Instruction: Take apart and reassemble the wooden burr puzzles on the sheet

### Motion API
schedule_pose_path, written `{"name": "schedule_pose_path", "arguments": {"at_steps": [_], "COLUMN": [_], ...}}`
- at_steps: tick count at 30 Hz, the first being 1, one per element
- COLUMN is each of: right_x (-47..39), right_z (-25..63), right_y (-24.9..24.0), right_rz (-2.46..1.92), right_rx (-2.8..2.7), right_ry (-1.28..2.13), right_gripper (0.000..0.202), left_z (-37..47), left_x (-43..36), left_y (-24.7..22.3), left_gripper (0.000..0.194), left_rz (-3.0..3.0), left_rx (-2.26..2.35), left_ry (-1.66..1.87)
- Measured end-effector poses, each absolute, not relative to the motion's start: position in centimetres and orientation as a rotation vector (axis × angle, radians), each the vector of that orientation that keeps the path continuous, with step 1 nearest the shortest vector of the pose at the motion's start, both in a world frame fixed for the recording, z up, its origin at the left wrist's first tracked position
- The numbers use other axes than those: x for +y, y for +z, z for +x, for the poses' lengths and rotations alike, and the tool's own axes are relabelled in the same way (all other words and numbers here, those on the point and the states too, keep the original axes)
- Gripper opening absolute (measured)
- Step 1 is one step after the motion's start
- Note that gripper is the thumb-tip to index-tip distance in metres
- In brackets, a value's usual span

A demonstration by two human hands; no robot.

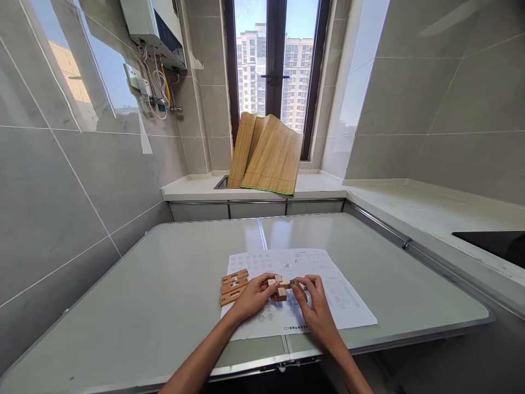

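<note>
Gripping joined wooden blocks (281,294) at the fingertips of the left hand (255,298); apparently pinching a wooden piece (292,283) in the right hand (315,306). Could force the blocks apart by pushing askew, or rumple the printed sheet (344,311) beneath both hands. Could scatter slotted pieces (233,285) beside the left hand by straying outward.

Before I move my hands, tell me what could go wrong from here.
The small cluster of pale wooden blocks is held over a white printed paper sheet; if the grip of the left hand slackened, a block might drop. Three flat, brown wooden pieces with cutouts lie right beside that hand, so a sideways move could knock them. The sheet also lies beneath both hands, so brushing it may shift it.
</note>
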State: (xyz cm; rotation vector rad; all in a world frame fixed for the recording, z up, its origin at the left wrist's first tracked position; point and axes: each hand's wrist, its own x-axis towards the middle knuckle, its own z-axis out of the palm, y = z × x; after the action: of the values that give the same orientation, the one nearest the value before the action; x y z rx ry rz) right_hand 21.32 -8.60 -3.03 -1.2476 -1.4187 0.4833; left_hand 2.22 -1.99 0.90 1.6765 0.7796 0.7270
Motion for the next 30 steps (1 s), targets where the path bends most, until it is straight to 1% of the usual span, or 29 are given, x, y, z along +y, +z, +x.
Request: {"name": "schedule_pose_path", "arguments": {"at_steps": [2,8,16,22,30], "right_x": [-8.6,-8.5,-8.5,-8.8,-8.8], "right_z": [21.4,21.3,21.0,21.0,21.1], "right_y": [-3.1,-3.5,-3.7,-3.5,-3.6], "right_rz": [-1.248,-1.268,-1.329,-1.276,-1.239], "right_rx": [-1.414,-1.323,-1.367,-1.538,-1.590], "right_ry": [0.456,0.584,0.501,0.443,0.466], "right_gripper": [0.037,0.036,0.030,0.036,0.030], "left_z": [2.2,2.2,2.2,2.2,2.2], "left_x": [-1.9,-1.7,-2.5,-2.6,-2.3], "left_y": [0.6,-0.1,0.6,0.4,0.1], "left_gripper": [0.048,0.046,0.041,0.038,0.043], "left_rz": [1.681,1.732,2.036,2.110,2.093], "left_rx": [0.790,0.812,0.937,0.913,0.919], "left_ry": [0.732,0.766,0.856,0.846,0.785]}}
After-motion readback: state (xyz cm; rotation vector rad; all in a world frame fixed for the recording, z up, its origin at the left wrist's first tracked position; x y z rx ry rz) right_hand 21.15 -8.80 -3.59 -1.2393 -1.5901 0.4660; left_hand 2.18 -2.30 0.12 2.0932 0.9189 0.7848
